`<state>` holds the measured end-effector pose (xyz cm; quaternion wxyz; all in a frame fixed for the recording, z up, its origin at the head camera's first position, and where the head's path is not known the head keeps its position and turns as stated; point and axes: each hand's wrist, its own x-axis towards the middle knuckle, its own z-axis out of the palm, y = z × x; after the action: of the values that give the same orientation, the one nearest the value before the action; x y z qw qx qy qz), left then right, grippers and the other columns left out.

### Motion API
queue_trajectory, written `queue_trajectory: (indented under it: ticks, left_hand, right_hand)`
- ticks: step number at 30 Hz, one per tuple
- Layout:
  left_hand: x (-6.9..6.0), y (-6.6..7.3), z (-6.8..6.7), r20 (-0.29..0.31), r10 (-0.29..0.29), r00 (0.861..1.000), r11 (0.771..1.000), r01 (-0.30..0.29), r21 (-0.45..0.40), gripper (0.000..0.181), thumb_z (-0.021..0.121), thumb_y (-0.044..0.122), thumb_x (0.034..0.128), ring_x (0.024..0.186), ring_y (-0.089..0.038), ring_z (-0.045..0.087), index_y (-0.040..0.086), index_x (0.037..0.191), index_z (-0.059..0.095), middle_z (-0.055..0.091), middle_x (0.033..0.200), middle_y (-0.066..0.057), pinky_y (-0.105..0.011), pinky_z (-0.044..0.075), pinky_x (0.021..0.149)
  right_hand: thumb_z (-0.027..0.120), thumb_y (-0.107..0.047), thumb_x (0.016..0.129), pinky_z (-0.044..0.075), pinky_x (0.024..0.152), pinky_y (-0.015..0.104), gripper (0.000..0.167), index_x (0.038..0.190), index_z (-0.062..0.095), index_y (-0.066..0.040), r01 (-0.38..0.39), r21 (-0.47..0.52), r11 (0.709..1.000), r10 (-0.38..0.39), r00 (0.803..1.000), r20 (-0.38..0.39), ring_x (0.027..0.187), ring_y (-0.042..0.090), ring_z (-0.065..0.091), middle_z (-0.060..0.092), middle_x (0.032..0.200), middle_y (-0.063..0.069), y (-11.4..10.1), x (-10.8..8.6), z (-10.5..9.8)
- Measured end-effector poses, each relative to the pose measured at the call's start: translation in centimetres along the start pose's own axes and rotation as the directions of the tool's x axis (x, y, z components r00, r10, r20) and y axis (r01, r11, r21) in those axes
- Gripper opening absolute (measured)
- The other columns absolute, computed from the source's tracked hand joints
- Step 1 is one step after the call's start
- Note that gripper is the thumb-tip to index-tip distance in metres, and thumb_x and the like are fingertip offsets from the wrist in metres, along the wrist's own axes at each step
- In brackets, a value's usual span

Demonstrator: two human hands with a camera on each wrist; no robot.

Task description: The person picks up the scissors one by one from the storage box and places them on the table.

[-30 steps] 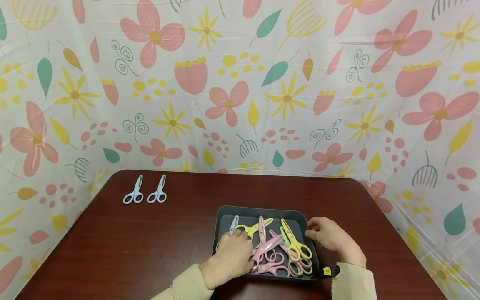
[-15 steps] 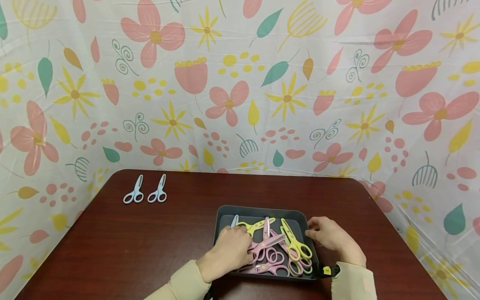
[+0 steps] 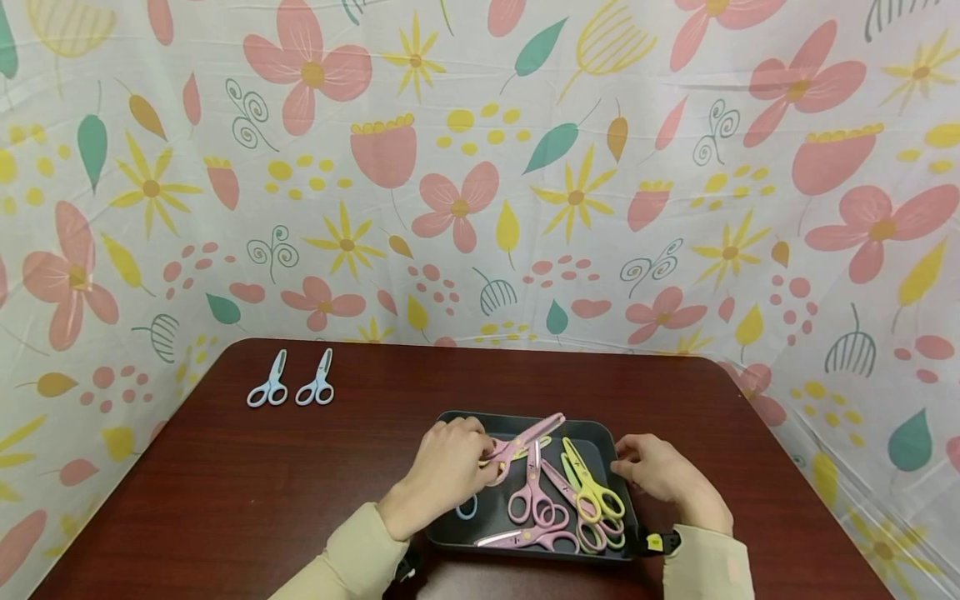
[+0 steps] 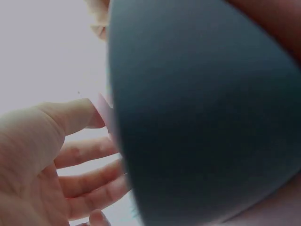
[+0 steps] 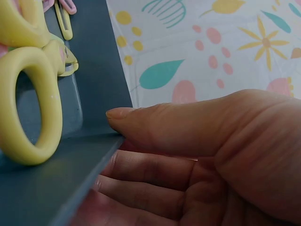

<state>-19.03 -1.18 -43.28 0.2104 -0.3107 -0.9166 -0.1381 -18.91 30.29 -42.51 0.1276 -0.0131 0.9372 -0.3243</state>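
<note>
My left hand (image 3: pixel 438 471) pinches a pair of pink scissors (image 3: pixel 534 433) by the handles, over the left part of a dark grey tray (image 3: pixel 491 504). The blades point up and right. In the left wrist view, only a pink sliver (image 4: pixel 104 113) shows at the thumb; the tray's wall (image 4: pixel 197 103) hides the rest. With thumb and fingers on either side of the rim, my right hand (image 3: pixel 663 471) grips the tray's right wall (image 5: pixel 101 70). More pink scissors (image 3: pixel 532 492) and yellow scissors (image 3: pixel 592 487) lie in the tray. One light blue handle ring (image 3: pixel 467 507) shows below my left hand.
Two light blue scissors, one (image 3: pixel 268 382) left of the other (image 3: pixel 317 380), lie apart at the table's back left. The dark reddish-brown table (image 3: pixel 300 475) has rounded back corners. A floral curtain (image 3: pixel 480 192) hangs behind it.
My left hand, reaching down among the scissors before, has lifted one pink pair up toward the tray's back left. The other scissors shifted slightly. The right hand stays on the tray wall.
</note>
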Motion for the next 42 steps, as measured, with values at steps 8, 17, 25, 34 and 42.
queue_trajectory:
  ticks: [8,17,25,34,42]
  left_hand:
    - [0.5,-2.0,-1.1,-0.037,-0.088,0.995,0.996,0.087,-0.023,0.013,0.076,0.031,0.0789,0.081,-0.017,0.057,0.018,0.081,0.077,0.065,0.087,0.002,-0.034,0.046,0.065]
    - [0.7,-5.8,-1.5,-0.083,-0.23,0.97,0.973,0.228,-0.034,0.015,0.08,0.032,0.0755,0.072,-0.017,0.053,0.02,0.073,0.074,0.06,0.079,0.003,-0.033,0.043,0.056]
    - [0.6,-9.4,-1.3,-0.064,-0.37,0.927,0.929,0.368,-0.047,0.023,0.08,0.034,0.0764,0.062,-0.018,0.046,0.02,0.063,0.068,0.05,0.067,0.003,-0.033,0.038,0.05]
    - [0.6,-13.1,-1.1,-0.01,-0.502,0.865,0.864,0.5,-0.058,0.026,0.076,0.035,0.0776,0.059,-0.02,0.046,0.02,0.06,0.064,0.049,0.064,-0.001,-0.035,0.036,0.049]
    - [0.2,-15.5,-0.8,-0.005,-0.583,0.813,0.811,0.581,-0.073,0.033,0.077,0.036,0.076,0.054,-0.021,0.046,0.018,0.055,0.06,0.048,0.058,-0.001,-0.035,0.034,0.046]
  right_hand:
    - [0.063,-0.006,0.091,0.053,0.066,0.039,0.027,0.114,0.06,0.007,0.0,0.012,1.0,0.0,1.0,0.019,0.071,0.021,0.063,0.066,0.092,0.009,0.1,0.0,0.0]
    - [0.064,-0.007,0.091,0.053,0.066,0.038,0.026,0.113,0.06,0.006,-0.004,0.015,1.0,0.003,1.0,0.025,0.071,0.021,0.062,0.066,0.091,0.008,0.1,0.1,0.0]
    - [0.064,-0.008,0.092,0.053,0.067,0.04,0.027,0.115,0.06,0.006,-0.022,0.02,1.0,0.022,0.999,0.032,0.073,0.021,0.063,0.065,0.092,0.008,0.3,0.1,0.2]
    - [0.064,-0.006,0.092,0.054,0.066,0.038,0.026,0.114,0.06,0.006,-0.02,0.015,1.0,0.019,0.999,0.025,0.073,0.02,0.062,0.066,0.093,0.008,0.1,0.2,0.1]
    - [0.063,-0.006,0.092,0.054,0.067,0.039,0.027,0.116,0.059,0.007,-0.018,0.013,1.0,0.018,0.999,0.026,0.074,0.02,0.063,0.066,0.095,0.009,-0.1,0.1,-0.1]
